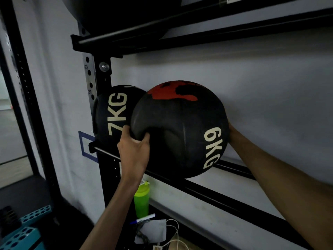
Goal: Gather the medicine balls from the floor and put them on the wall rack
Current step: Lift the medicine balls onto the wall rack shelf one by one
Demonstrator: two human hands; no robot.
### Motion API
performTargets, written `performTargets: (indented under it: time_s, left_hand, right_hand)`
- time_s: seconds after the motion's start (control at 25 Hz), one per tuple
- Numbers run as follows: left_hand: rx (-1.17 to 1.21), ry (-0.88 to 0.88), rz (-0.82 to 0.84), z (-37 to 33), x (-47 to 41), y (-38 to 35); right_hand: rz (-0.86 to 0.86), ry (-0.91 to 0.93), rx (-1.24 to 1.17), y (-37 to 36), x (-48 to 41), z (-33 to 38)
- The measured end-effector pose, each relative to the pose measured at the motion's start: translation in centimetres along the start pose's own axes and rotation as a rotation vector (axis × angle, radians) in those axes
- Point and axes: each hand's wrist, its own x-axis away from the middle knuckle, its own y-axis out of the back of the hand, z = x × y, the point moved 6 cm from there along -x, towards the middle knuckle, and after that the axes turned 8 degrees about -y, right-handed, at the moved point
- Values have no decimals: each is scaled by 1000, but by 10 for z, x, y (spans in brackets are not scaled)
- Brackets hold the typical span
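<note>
Your left hand point(134, 147) curled into the 6KG ball's point(180, 127) side grip, ball at the wall rack point(216, 194) rail, touching the 7KG ball point(111, 112) on its left, your right hand point(232, 134) against its right side, fingers hidden, grip can't tell.

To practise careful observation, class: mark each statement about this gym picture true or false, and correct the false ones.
1. The 6KG ball is held between the left hand and the right hand. True.
2. The 7KG ball lies on the floor. False: it sits on the wall rack, left of the 6KG ball.
3. The left hand grips a recess in the 6KG ball. True.
4. The bottle below the rack is red. False: it is green.
</note>
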Motion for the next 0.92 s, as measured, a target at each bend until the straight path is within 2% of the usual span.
performTargets:
  time_s: [0.08, 0.16, 0.28, 0.44, 0.56, 0.64, 0.76, 0.84, 0.92]
  left_hand:
    - [24, 15, 19, 0, -3, -8]
    - [49, 24, 29, -2, -6, -17]
    - [50, 30, 17, -5, -11, -28]
    - [71, 17, 11, 0, -9, -31]
    - [15, -30, -26, -6, -6, -28]
    - [12, -39, -6, -5, -4, -27]
    - [76, -105, 123, 11, 17, -30]
    - [110, -134, 188, 24, 44, -25]
    - [121, -122, 184, 37, 80, -13]
  right_hand:
    - [-14, -126, 53, 9, 5, -6]
    - [-16, -152, 112, 24, 10, -14]
    - [-67, -241, -7, 43, 15, -30]
    - [-63, -194, -134, 31, 28, -34]
    - [-202, -142, -180, 22, 34, -32]
    - [-259, -143, -136, 17, 45, -24]
    - [-392, -164, -14, 14, 84, -25]
    - [-463, -84, 92, 7, 125, -29]
    - [-537, 46, 313, 2, 176, -35]
